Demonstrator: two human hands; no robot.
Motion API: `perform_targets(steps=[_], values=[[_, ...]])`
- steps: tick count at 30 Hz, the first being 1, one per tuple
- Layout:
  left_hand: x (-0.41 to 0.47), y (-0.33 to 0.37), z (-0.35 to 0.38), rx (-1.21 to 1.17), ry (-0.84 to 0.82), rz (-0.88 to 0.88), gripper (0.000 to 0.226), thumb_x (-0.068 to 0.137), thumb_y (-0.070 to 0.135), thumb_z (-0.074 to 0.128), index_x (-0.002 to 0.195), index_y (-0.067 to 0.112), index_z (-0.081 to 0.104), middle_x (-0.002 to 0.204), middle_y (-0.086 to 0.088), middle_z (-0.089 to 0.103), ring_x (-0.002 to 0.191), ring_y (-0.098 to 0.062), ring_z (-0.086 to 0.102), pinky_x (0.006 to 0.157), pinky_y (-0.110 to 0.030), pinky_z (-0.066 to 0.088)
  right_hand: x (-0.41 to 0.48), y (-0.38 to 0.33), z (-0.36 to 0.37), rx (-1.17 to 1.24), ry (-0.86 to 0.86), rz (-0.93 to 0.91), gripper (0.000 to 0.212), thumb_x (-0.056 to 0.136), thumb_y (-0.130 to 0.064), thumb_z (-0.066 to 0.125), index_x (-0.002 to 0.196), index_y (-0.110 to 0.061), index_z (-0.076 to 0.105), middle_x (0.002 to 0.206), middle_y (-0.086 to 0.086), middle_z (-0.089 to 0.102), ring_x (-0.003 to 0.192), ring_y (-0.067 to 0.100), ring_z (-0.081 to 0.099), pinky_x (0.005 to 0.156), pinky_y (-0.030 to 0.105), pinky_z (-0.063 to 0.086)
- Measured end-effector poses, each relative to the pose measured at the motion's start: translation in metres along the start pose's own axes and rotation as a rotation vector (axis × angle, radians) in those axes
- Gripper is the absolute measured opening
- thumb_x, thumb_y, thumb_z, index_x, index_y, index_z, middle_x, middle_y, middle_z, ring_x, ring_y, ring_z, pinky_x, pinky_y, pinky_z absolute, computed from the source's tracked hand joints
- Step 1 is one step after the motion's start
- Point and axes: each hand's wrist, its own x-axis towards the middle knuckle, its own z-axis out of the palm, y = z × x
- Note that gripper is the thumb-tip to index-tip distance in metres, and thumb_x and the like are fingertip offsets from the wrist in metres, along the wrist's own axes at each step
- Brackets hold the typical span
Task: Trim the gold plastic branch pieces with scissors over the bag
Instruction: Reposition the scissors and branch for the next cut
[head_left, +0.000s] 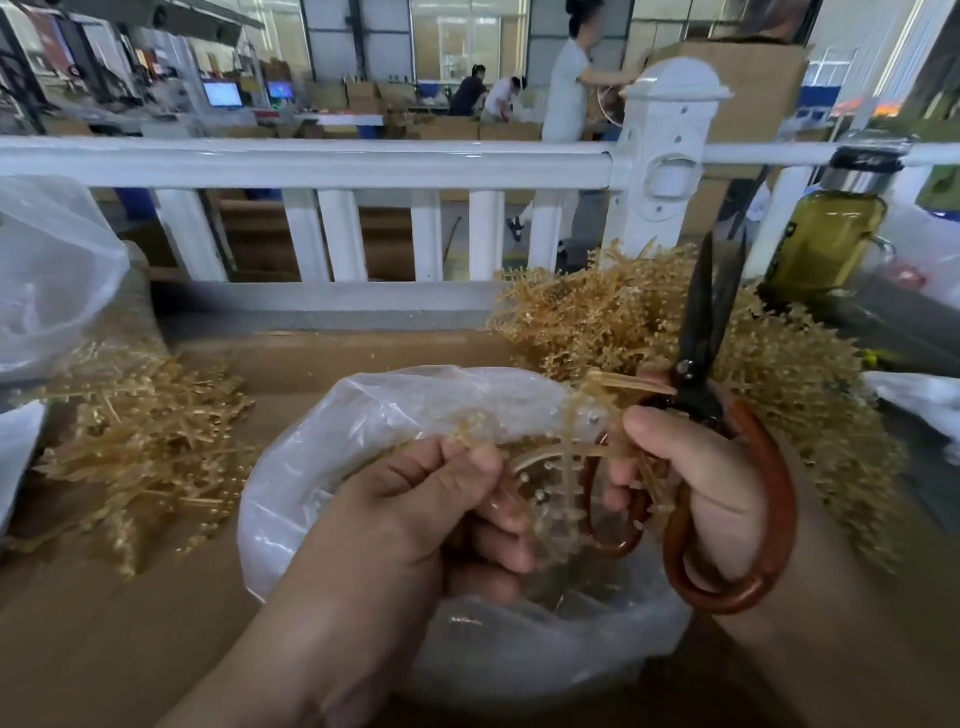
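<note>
Brown cardboard tabletop (130, 623) carries a clear plastic bag (322, 499) beneath both hands, gold branch heaps (140, 441) outside each, left hand (415, 509) pinching a gold branch piece (569, 457), right hand (701, 467) gripping scissors (706, 322), blades seemingly slightly parted.

Bare cardboard (130, 649) ahead-left — branch heaps (779, 374) flanking the bag (322, 467).
</note>
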Motion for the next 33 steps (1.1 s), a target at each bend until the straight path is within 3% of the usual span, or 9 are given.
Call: perform_targets(steps=[3,7,9,11,15,19,23,27,33], values=[[0.002,0.002,-0.001,-0.089,0.083,0.055,0.017,0.074,0.029,0.074,0.063,0.016,0.071,0.065,-0.011,0.064,0.052,-0.016,0.065,0.041,-0.024,0.049,-0.003,-0.001,0.0,-0.015,-0.063,-0.017,0.048,0.063,-0.032,0.092,0.105,-0.025,0.069,0.076,0.008,0.066,0.059,0.022,0.066,0.053,0.034,0.054],[0.008,0.007,-0.01,-0.194,0.202,0.138,0.021,0.079,0.023,0.061,0.06,0.021,0.071,0.066,-0.005,0.066,0.059,-0.015,0.07,0.047,-0.023,0.054,-0.012,-0.007,0.003,-0.339,-0.099,-0.078,0.046,0.067,-0.058,0.082,0.107,-0.041,0.067,0.077,0.006,0.07,0.062,0.026,0.069,0.056,0.038,0.055],[0.009,0.009,-0.016,-0.209,0.23,0.183,0.017,0.079,0.019,0.062,0.063,0.02,0.069,0.067,-0.006,0.067,0.063,-0.016,0.072,0.052,-0.024,0.057,-0.016,-0.01,0.004,-0.548,-0.136,-0.103,0.048,0.067,-0.068,0.076,0.109,-0.048,0.064,0.076,0.006,0.071,0.061,0.025,0.071,0.056,0.031,0.055],[0.01,0.009,-0.021,-0.209,0.244,0.211,0.008,0.08,0.017,0.063,0.072,0.016,0.066,0.069,-0.007,0.067,0.065,-0.017,0.072,0.056,-0.026,0.058,-0.02,-0.011,0.007,-0.684,-0.193,-0.142,0.043,0.071,-0.063,0.074,0.111,-0.049,0.062,0.079,0.001,0.071,0.06,0.019,0.07,0.055,0.023,0.053],[0.012,0.01,-0.025,-0.209,0.236,0.267,0.015,0.081,0.018,0.062,0.069,0.023,0.069,0.077,-0.006,0.067,0.073,-0.018,0.07,0.064,-0.03,0.06,-0.023,-0.01,0.012,-0.95,-0.289,-0.179,0.049,0.068,-0.069,0.063,0.114,-0.052,0.058,0.088,-0.009,0.07,0.072,0.01,0.069,0.069,0.033,0.055],[0.011,0.014,-0.027,-0.212,0.239,0.363,0.022,0.088,0.018,0.06,0.068,0.026,0.065,0.077,0.0,0.065,0.072,-0.013,0.066,0.064,-0.027,0.058,-0.025,-0.015,0.017,-1.145,-0.386,-0.097,0.061,0.062,-0.081,0.054,0.119,-0.061,0.047,0.089,-0.028,0.067,0.076,-0.007,0.065,0.068,0.019,0.042],[0.013,0.016,-0.032,-0.21,0.297,0.416,0.022,0.091,0.018,0.062,0.07,0.026,0.064,0.078,0.002,0.064,0.071,-0.01,0.062,0.061,-0.025,0.055,-0.028,-0.021,0.021,-1.195,-0.395,-0.053,0.057,0.065,-0.082,0.061,0.116,-0.072,0.038,0.102,-0.035,0.06,0.088,-0.015,0.06,0.068,0.013,0.047],[0.014,0.017,-0.037,-0.195,0.344,0.437,0.015,0.089,0.019,0.064,0.074,0.022,0.064,0.079,0.0,0.064,0.07,-0.011,0.061,0.06,-0.024,0.054,-0.03,-0.022,0.023,-1.283,-0.419,-0.088,0.068,0.051,-0.095,0.04,0.116,-0.076,0.036,0.108,-0.038,0.054,0.098,-0.018,0.053,0.076,0.012,0.042],[0.012,0.017,-0.037,-0.087,0.337,0.49,0.016,0.088,0.023,0.064,0.073,0.025,0.069,0.076,0.002,0.065,0.067,-0.01,0.061,0.06,-0.023,0.053,-0.031,-0.016,0.026,-1.373,-0.425,-0.116,0.058,0.057,-0.09,0.047,0.112,-0.078,0.032,0.117,-0.054,0.034,0.107,-0.031,0.033,0.071,0.001,0.039]])
